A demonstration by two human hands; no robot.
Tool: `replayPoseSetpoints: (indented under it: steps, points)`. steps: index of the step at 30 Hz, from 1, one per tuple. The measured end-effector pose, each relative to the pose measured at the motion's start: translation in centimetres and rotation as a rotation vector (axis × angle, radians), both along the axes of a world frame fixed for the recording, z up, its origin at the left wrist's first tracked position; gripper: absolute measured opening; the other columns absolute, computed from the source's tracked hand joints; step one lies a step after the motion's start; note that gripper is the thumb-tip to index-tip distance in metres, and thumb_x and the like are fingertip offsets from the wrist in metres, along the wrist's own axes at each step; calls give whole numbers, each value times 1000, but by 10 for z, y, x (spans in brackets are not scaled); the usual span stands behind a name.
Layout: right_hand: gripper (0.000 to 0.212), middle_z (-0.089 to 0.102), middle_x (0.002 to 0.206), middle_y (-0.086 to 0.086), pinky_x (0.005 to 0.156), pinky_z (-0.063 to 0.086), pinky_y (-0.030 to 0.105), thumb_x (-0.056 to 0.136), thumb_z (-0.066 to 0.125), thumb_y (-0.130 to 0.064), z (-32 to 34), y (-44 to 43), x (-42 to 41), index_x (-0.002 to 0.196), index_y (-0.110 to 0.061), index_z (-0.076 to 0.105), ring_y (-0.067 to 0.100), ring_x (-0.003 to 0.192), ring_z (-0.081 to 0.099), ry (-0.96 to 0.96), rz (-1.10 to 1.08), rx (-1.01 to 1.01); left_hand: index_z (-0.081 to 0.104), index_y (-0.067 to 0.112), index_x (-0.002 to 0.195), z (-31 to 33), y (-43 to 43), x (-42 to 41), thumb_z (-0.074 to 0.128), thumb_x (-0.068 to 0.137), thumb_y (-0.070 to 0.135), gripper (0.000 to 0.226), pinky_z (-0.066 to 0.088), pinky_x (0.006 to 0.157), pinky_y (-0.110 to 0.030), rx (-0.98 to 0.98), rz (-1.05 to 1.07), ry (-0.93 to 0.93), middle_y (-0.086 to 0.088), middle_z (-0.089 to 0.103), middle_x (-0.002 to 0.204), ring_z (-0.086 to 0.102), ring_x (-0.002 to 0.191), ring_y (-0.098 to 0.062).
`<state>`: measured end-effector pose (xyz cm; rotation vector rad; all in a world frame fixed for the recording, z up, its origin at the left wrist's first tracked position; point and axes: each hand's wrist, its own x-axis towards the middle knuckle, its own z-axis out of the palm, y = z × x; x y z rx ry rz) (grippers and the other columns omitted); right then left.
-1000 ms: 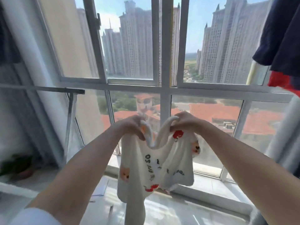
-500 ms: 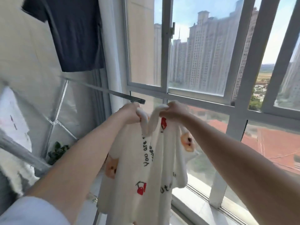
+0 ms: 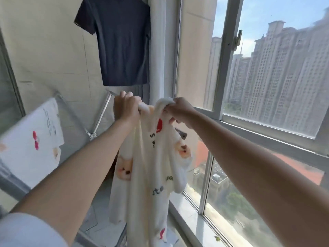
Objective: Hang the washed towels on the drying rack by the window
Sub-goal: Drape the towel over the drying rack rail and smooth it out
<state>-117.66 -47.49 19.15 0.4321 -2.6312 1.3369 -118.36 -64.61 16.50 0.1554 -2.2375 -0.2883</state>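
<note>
A cream towel [image 3: 147,177] printed with bears, cherries and black lettering hangs down from both my hands at the middle of the view. My left hand [image 3: 127,108] grips one top corner and my right hand [image 3: 178,111] grips the other, bunched. The metal drying rack [image 3: 99,118] stands to the left by the wall; its top bar runs right behind my left hand and its end pokes out past the towel. A second white printed towel [image 3: 33,143] is draped over the rack at the far left.
A dark navy T-shirt [image 3: 121,40] hangs on the wall above the rack. The window [image 3: 220,97] with its white frame fills the right side, above a tiled sill [image 3: 188,214]. A white pipe [image 3: 158,50] runs down the corner.
My view has swung left from the window to the rack and wall. Both hands have carried the towel up to the rack's top bar, still gripping its corners.
</note>
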Motion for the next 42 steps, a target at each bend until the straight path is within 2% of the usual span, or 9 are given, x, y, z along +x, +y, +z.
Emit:
replayPoseSetpoints:
  steps: [8, 12, 17, 23, 29, 32, 35, 38, 42]
  points:
    - [39, 63, 116, 20, 92, 54, 49, 92, 31, -13, 0, -54, -88, 125, -7, 50, 35, 102, 66, -111, 54, -146, 64, 2, 111, -4, -25, -90, 57, 84, 6, 28, 56, 55, -26, 597, -219, -355, -17, 68, 108, 66, 75, -24]
    - [41, 58, 121, 17, 97, 50, 50, 93, 31, -15, 7, -73, -151, 133, -12, 41, 34, 109, 60, -39, 7, -112, 58, 7, 119, 8, -38, -151, 46, 92, 22, 34, 54, 87, -36, 636, -333, -298, -13, 60, 121, 61, 104, -29]
    - [41, 49, 110, 9, 87, 43, 36, 90, 37, -9, 35, -90, -227, 131, -14, 40, 26, 103, 50, 103, -72, -94, 55, 8, 124, 43, -55, -229, 42, 95, 27, 37, 43, 85, -30, 655, -395, -230, -7, 58, 125, 56, 109, -24]
    - [49, 51, 126, 10, 92, 45, 37, 81, 43, -4, 61, -89, -275, 129, -14, 40, 27, 114, 50, 341, -213, -66, 43, 16, 65, 86, -42, -287, 36, 96, 18, 32, 36, 55, -22, 979, -584, 11, 4, 49, 70, 43, 68, -16]
    - [62, 36, 137, 14, 110, 33, 45, 75, 54, -7, 74, -73, -310, 135, -11, 36, 29, 131, 35, 535, -316, 49, 48, 15, 111, 93, -32, -332, 63, 81, 15, 33, 40, 73, -25, 475, -718, -50, -8, 55, 115, 56, 97, -24]
    - [87, 25, 148, 16, 116, 24, 42, 76, 67, -29, 50, -58, -329, 146, -9, 19, 31, 141, 23, 303, -497, 196, 27, 26, 144, 66, -33, -344, 67, 79, 21, 77, 46, 97, -35, 496, -818, -265, -10, 37, 142, 51, 121, -26]
    - [91, 28, 149, 19, 107, 38, 40, 83, 65, -39, 17, -39, -337, 150, -5, 15, 33, 138, 33, -128, -538, 555, 31, 30, 145, 32, -47, -349, 60, 84, 24, 67, 42, 93, -32, 468, -767, -460, -10, 34, 149, 47, 127, -25]
    - [63, 49, 140, 13, 93, 49, 40, 90, 60, -35, 1, -36, -329, 143, -9, 38, 29, 120, 57, -537, -287, 610, 54, 15, 130, 5, -72, -352, 55, 89, 16, 40, 43, 95, -32, 453, -630, -593, -12, 51, 137, 51, 122, -25]
    - [50, 56, 134, 8, 92, 52, 38, 95, 54, -33, 0, -70, -326, 139, -12, 46, 24, 113, 62, -414, -104, 550, 57, 1, 71, -20, -105, -347, 48, 82, 4, 15, 46, 59, -27, 569, -388, -535, -31, 55, 86, 51, 73, -23]
